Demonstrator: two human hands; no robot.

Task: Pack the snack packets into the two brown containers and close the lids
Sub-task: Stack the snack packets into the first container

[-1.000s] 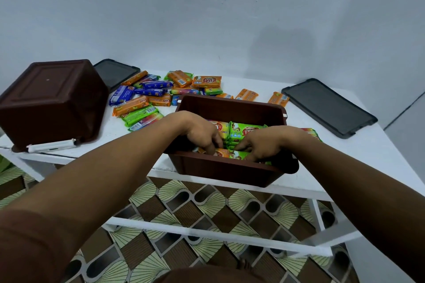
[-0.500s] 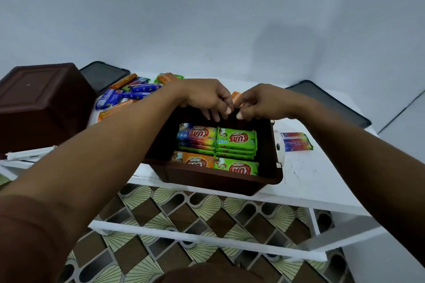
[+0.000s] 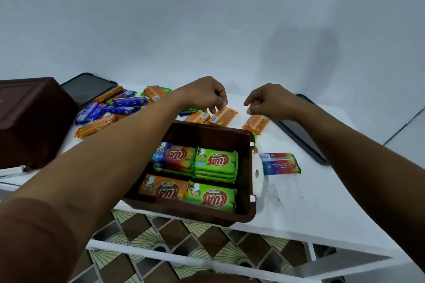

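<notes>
White worktop [image 3: 299, 209] against a plain pale wall [image 3: 207, 18], patterned brown-and-cream tile floor [image 3: 174, 236] visible below its front edge. Open brown container [image 3: 249, 190] sits at centre frame near the front edge, packed with green, orange and rainbow snack packets [image 3: 216, 161]. Second brown container [image 3: 30, 119] upside down at left edge. Loose packets [image 3: 115, 108] scattered upper left; a rainbow packet [image 3: 279, 163] just right of the open container. Dark lids [image 3: 88, 86] at upper left and right. Left hand [image 3: 204, 94] fingers curled over an orange packet [image 3: 222, 116], contact unclear. Right hand [image 3: 269, 101] loosely curled, empty, above another orange packet [image 3: 255, 123].
</notes>
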